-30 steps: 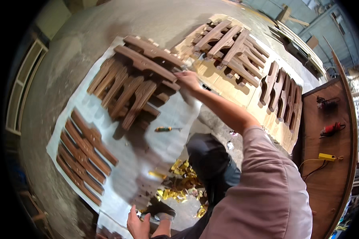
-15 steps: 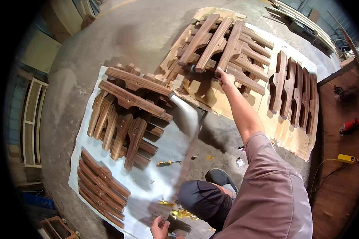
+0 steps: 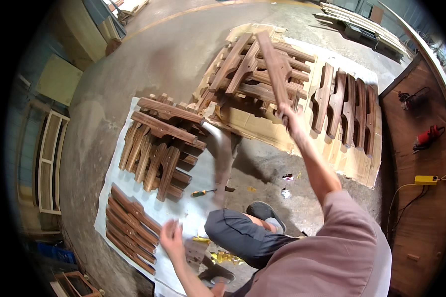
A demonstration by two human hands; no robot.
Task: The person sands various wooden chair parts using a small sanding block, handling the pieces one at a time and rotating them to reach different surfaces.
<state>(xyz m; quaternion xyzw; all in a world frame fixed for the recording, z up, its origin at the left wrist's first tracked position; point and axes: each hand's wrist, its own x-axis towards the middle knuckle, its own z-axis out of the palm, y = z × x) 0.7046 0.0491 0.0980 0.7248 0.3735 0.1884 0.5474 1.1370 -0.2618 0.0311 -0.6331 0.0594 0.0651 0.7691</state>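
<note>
My right hand (image 3: 291,119) is closed around the near end of a dark brown wooden slat (image 3: 275,67). The slat is raised and slanted over a stack of similar slats (image 3: 243,72), and its far end points away from me. Low at the left, my left hand (image 3: 171,238) is beside the near ends of a row of dark slats (image 3: 129,220) on a pale sheet (image 3: 176,210). Its fingers are smeared by motion, and whether they hold anything small does not show.
Another crossed stack of slats (image 3: 156,143) stands on the pale sheet, with a screwdriver (image 3: 199,193) beside it. More slats (image 3: 349,106) lie on cardboard (image 3: 262,129) at the right. A brown board (image 3: 421,213) carries a red power tool (image 3: 427,137) and a yellow box (image 3: 425,180).
My right hand has lifted the slat off the stack's top and swung it, the near end coming toward me. My left hand has moved up and left, toward the row of slats.
</note>
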